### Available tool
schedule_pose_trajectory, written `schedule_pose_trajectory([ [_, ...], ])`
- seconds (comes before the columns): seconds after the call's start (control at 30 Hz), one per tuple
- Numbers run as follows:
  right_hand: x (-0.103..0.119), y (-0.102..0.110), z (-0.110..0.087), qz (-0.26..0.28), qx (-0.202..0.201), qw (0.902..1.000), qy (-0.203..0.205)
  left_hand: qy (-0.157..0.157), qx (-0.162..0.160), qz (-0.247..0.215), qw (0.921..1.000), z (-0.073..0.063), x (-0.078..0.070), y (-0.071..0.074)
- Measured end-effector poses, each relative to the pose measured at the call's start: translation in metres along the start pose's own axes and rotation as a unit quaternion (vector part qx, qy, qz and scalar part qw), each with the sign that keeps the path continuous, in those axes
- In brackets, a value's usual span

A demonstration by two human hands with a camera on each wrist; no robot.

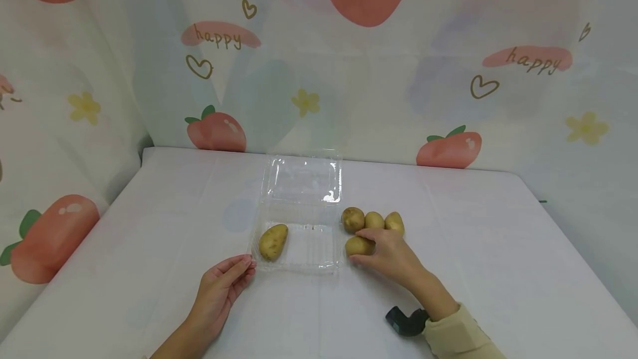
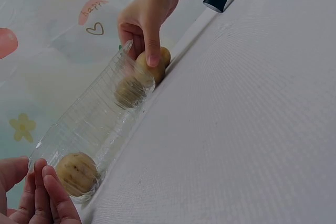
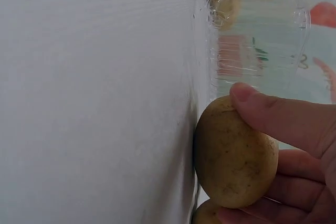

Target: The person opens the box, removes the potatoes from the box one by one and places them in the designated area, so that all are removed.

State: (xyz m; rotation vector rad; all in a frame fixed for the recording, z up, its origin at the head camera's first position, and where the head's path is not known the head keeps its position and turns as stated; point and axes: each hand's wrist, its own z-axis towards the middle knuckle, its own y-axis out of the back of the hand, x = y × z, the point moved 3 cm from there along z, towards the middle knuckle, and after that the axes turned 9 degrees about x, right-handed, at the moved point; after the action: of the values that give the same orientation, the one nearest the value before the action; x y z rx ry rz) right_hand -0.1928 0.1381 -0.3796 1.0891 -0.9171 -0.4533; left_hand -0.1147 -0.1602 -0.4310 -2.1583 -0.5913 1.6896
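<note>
A clear plastic clamshell box (image 1: 309,266) lies with its lid folded back on the white table, one potato (image 1: 273,242) in its left end. At the box's front left corner, my left hand (image 1: 222,291) pinches the rim between thumb and fingers. My right hand (image 1: 394,254) grips another potato (image 3: 236,153) by its sides, just right of the box; the thumb lies across it in the right wrist view. Right behind that hand sit several more potatoes (image 1: 353,219), close together on the cloth.
The box's transparent lid (image 1: 304,180) reaches toward the back edge of the table. A dark curved strap (image 1: 406,321) is at my right wrist, by a pale sleeve (image 1: 461,334). Behind the table hangs a printed curtain (image 1: 359,87) with fruit and flowers.
</note>
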Motion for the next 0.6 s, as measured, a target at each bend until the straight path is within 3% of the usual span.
schedule_pose_trajectory([
  [0.37, 0.0029, 0.0045, -0.0051, -0.005, 0.055, 0.9984, -0.011, -0.003, -0.002, 0.002, 1.0, 0.0003, -0.0003, -0.0008],
  [0.6, 0.0026, 0.0016, -0.004, 0.0, 0.04, 0.9992, -0.003, -0.005, 0.001, 0.003, 1.0, -0.0004, -0.0004, -0.0014],
])
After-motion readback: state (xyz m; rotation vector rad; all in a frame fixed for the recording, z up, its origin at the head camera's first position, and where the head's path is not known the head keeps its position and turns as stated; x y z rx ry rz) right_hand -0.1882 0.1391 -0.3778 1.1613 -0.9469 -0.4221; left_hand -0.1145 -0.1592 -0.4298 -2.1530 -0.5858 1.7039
